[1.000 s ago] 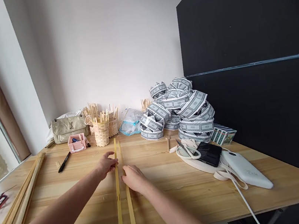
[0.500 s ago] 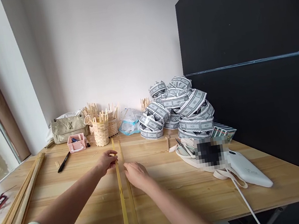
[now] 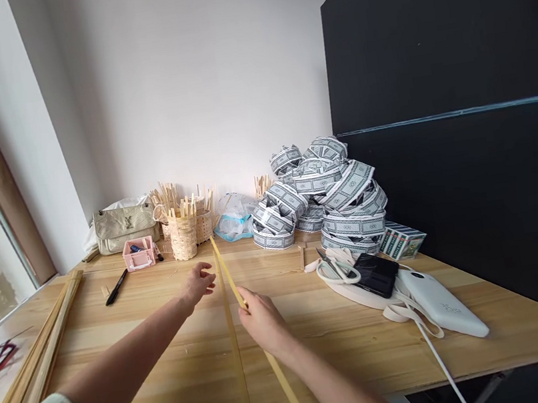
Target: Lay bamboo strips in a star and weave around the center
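Note:
Two long bamboo strips run down the middle of the wooden table [image 3: 120, 358]. One strip [image 3: 233, 341] lies flat, pointing away from me. My right hand [image 3: 261, 320] is closed on the other strip [image 3: 226, 272] and holds it slanted, its far end lifted toward the back left and its near end past the table's front edge. My left hand [image 3: 200, 282] hovers just left of the two strips, fingers loosely spread, holding nothing.
Small woven baskets [image 3: 182, 231], a pink box [image 3: 138, 253], a pale handbag [image 3: 124, 226] and a plastic bag stand at the back. A pile of patterned rolls [image 3: 328, 192] fills the back right. A phone [image 3: 375, 273], power bank [image 3: 441, 304], marker [image 3: 116, 286] and strip bundle [image 3: 39, 357] lie around.
My right hand has taken hold of one strip and swung it askew across the other. My left hand let go of that strip and opened. The other strip stayed put.

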`<control>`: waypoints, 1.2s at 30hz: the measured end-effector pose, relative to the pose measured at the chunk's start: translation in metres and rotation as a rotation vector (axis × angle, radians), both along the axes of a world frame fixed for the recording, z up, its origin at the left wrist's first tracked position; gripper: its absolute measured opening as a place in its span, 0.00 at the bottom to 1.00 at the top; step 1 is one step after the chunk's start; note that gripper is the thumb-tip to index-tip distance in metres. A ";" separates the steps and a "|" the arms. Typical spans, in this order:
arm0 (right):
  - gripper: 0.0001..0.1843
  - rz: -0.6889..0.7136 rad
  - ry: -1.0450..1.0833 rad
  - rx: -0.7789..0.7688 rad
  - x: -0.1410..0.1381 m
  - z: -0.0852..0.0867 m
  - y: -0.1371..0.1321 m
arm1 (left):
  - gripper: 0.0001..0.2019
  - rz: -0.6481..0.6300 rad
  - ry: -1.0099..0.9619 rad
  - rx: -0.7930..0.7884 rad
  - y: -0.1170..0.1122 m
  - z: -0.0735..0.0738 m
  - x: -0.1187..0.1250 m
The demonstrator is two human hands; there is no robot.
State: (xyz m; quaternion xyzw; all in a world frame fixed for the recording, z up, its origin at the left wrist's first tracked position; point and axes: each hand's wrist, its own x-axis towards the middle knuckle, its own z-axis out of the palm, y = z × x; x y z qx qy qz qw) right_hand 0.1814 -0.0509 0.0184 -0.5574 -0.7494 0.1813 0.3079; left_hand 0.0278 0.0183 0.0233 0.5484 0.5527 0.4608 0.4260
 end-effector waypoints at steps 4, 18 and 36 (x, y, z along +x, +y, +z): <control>0.24 0.120 -0.024 0.001 0.037 -0.008 0.000 | 0.03 -0.018 0.203 0.064 -0.011 0.002 -0.025; 0.23 0.571 -0.298 0.023 0.054 0.004 0.003 | 0.19 -0.346 1.357 0.672 -0.019 -0.018 -0.087; 0.21 0.387 -0.405 0.203 0.029 0.002 -0.001 | 0.11 -0.298 1.651 0.796 -0.036 0.016 -0.128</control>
